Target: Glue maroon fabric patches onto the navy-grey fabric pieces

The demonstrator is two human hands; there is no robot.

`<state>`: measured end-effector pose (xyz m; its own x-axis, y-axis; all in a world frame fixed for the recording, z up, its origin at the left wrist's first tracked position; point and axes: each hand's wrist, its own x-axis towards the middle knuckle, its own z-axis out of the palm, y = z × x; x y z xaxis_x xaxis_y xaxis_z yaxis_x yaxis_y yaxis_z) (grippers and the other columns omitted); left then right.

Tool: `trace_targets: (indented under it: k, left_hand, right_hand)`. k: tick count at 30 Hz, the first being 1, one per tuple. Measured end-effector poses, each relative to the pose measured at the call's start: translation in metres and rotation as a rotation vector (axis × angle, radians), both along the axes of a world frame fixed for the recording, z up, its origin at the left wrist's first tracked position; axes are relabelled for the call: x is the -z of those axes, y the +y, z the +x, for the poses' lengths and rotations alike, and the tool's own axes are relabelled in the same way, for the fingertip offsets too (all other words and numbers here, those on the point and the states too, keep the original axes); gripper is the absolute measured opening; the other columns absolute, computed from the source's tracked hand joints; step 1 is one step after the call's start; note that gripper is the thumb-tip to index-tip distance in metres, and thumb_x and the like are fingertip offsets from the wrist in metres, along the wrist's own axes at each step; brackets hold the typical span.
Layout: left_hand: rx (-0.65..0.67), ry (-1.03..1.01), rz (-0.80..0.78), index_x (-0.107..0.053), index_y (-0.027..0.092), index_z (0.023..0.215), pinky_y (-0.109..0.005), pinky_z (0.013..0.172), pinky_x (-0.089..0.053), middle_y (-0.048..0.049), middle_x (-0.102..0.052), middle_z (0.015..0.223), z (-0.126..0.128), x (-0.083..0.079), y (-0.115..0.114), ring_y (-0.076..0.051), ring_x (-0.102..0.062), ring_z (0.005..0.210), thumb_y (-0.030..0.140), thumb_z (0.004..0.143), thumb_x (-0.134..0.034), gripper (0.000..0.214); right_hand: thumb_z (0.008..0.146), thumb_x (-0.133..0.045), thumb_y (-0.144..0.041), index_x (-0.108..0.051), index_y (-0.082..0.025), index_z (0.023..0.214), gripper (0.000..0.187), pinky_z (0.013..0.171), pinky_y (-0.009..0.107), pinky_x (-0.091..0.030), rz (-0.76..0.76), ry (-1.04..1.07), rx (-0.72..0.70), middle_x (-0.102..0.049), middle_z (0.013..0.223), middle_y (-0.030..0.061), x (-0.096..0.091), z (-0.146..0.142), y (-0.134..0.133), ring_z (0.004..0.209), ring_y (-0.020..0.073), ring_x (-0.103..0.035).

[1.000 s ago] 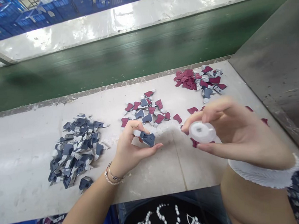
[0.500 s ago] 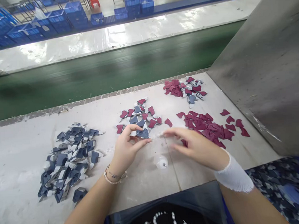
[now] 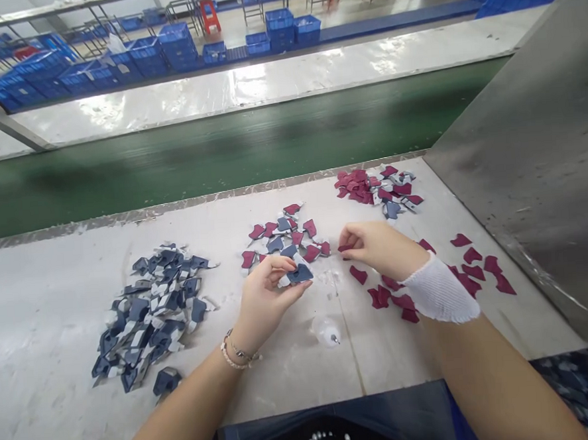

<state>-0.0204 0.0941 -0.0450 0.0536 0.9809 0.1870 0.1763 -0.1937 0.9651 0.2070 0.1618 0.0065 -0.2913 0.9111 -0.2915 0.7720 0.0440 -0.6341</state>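
Observation:
My left hand (image 3: 266, 295) is closed on a dark blue molded piece (image 3: 300, 273) with a pale edge, held above the table between thumb and fingers. To its right, my right hand (image 3: 370, 245) pinches a small maroon flat piece (image 3: 344, 249). Behind my left hand lies a cluster of maroon and blue pieces with pale edges (image 3: 275, 244). Loose maroon pieces (image 3: 381, 297) are spread below and beside my right hand, which partly covers them. A small translucent bottle with a metal tip (image 3: 327, 331) stands or lies between my forearms; I cannot tell which.
A heap of dark blue pieces (image 3: 150, 315) covers the table's left part. Maroon and mixed pieces (image 3: 356, 186) are piled at the back right. A metal panel (image 3: 530, 166) bounds the right side. Beyond the table runs a green belt (image 3: 220, 148), with blue crates (image 3: 176, 44) farther off.
My right hand has closed and now has a maroon piece between its fingers. My left hand still holds the dark blue piece, now turned differently. The camera view has shifted slightly.

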Motion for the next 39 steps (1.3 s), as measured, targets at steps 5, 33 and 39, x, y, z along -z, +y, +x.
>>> trace_targets:
  k: [5,33,39]
  left_hand:
    - [-0.053,0.045,0.057,-0.059,0.019,0.09,-0.035,0.084,-0.061,-0.0063,-0.063,0.098,0.002,0.002,-0.003,-0.019,-0.065,0.097,0.023,0.078,-0.076,0.021]
    - [-0.052,0.214,0.385,-0.064,0.022,0.088,-0.034,0.075,-0.06,-0.002,-0.07,0.089,-0.007,-0.004,0.0,-0.016,-0.067,0.084,0.021,0.075,-0.081,0.022]
    - [-0.015,0.213,0.413,-0.065,0.023,0.092,-0.034,0.076,-0.06,-0.0019,-0.07,0.092,-0.008,-0.006,-0.001,-0.016,-0.068,0.084,0.022,0.073,-0.083,0.026]
  right_hand:
    - [0.082,-0.071,-0.036,-0.068,-0.021,0.094,0.02,0.073,0.031,-0.058,-0.204,0.463,0.025,-0.077,0.092,0.0036,-0.026,-0.016,-0.019,0.086,0.0187,-0.073]
    - [0.082,-0.072,-0.039,-0.067,-0.021,0.096,0.024,0.07,0.028,-0.052,-0.304,0.674,0.029,-0.068,0.087,0.001,-0.001,-0.042,-0.022,0.078,0.0145,-0.062]
    - [0.092,-0.06,-0.037,-0.07,-0.02,0.101,0.021,0.07,0.028,-0.051,-0.278,0.685,-0.107,-0.07,0.093,0.0028,-0.002,-0.041,-0.026,0.081,0.0158,-0.063]
